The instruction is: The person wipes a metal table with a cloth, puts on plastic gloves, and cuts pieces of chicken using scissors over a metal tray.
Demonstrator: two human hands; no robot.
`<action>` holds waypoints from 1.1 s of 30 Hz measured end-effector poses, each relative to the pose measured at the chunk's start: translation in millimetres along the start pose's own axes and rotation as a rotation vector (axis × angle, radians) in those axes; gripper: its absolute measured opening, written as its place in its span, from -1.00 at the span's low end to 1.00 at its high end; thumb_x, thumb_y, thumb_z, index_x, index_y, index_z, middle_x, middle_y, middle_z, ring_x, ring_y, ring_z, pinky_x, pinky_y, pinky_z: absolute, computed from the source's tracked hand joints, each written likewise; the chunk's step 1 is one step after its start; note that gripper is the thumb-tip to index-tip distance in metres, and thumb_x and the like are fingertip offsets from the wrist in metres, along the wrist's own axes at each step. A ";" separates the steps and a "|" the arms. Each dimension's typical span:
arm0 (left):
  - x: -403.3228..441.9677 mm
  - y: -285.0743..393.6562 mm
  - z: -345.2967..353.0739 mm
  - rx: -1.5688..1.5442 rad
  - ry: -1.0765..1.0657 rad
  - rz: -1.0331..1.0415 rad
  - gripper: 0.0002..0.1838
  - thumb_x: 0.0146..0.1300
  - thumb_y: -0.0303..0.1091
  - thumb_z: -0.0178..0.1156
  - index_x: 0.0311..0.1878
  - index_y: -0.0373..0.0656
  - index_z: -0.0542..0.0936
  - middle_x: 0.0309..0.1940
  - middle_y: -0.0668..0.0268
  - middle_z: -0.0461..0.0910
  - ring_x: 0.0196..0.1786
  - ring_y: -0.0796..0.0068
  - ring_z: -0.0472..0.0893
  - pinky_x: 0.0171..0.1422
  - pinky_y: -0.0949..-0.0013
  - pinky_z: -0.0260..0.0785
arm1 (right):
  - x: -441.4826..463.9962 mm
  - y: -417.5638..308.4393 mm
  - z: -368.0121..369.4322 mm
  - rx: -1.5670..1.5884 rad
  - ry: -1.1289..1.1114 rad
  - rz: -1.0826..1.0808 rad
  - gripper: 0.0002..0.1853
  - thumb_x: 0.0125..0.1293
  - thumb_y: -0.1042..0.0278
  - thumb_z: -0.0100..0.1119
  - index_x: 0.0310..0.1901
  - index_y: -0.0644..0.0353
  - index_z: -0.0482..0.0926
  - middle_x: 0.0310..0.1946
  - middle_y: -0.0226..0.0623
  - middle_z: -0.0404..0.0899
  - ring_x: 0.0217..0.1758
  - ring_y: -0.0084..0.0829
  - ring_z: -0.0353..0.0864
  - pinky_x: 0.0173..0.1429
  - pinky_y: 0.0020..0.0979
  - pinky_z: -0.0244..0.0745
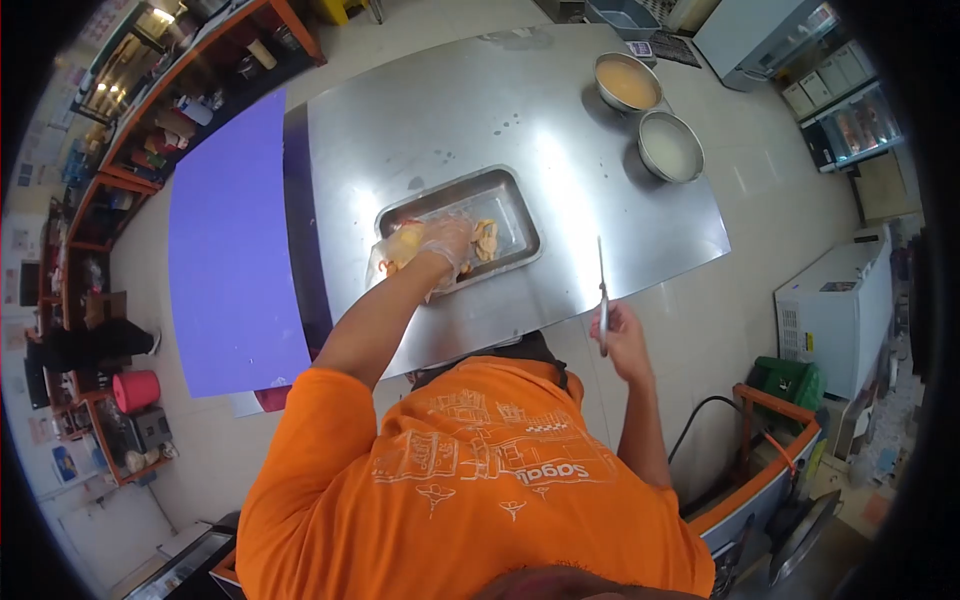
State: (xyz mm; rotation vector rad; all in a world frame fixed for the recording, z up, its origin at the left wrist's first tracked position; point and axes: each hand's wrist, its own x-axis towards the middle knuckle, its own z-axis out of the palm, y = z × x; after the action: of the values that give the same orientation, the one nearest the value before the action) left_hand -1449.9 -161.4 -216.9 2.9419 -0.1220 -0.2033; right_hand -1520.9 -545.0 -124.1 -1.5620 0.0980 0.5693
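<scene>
Your left hand [448, 238] is down in the metal tray [527, 215], in what looks like a thin clear glove – presumably to keep skin off the food. It lies over the pale yellow-orange food pieces [485, 240], raw meat by the look of them. Fingers are blurred against the food, so I can't tell if they're spread or pinching a piece. The tray sits left of the table's [400, 130] middle, closer to the near edge than the far one; likely there so you reach in without stretching, and its walls should stop the pieces sliding off. Clear plastic [378, 262] hangs over the tray's left end, bag or sheet, can't say. Your right hand [622, 338] is curled round the handles of the scissors [602, 290], just off the near edge. Blades point across the table, away from your body – a sensible hold, keeps the tips clear of the left hand. Orange-liquid bowl [628, 82] and whitish-liquid bowl [671, 147] stand side by side along the right edge, toward the far right corner, well apart from the tray; my guess is that's to keep elbows from knocking them.
</scene>
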 end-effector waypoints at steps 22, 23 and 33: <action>33.5 19.9 -49.2 -0.281 0.230 0.022 -0.75 0.44 -0.27 0.12 0.10 -0.07 0.59 0.05 0.05 0.67 0.11 -0.02 0.62 0.28 0.07 0.43 | 111.8 -32.7 0.7 0.080 -0.679 0.158 -0.57 0.50 -0.10 0.18 -0.25 0.15 0.44 -0.48 -0.41 0.42 -0.48 -0.53 0.47 -0.36 -0.47 0.44; 40.7 21.8 -39.8 -0.315 0.140 0.077 -0.73 0.42 -0.26 0.14 0.11 -0.08 0.59 0.06 0.05 0.66 0.12 -0.02 0.62 0.28 0.07 0.43 | 111.5 -33.8 -2.4 0.078 -0.665 0.166 -0.57 0.50 -0.10 0.18 -0.25 0.16 0.44 -0.47 -0.41 0.43 -0.48 -0.53 0.47 -0.36 -0.47 0.45; 63.2 42.1 -79.2 -0.499 -0.382 -0.164 -0.50 0.37 0.07 0.21 -0.02 -0.25 0.66 -0.08 -0.06 0.66 -0.01 -0.04 0.63 0.15 0.10 0.45 | 105.3 -29.0 -15.9 0.008 -0.574 0.166 -0.51 0.43 -0.22 0.23 -0.26 0.10 0.43 -0.58 -0.49 0.41 -0.57 -0.61 0.44 -0.55 -0.55 0.25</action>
State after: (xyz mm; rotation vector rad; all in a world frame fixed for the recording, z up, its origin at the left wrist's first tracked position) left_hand -1378.9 -194.1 -139.9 2.3850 0.1044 -0.7069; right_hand -1413.1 -528.2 -141.3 -1.3368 -0.2081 1.1250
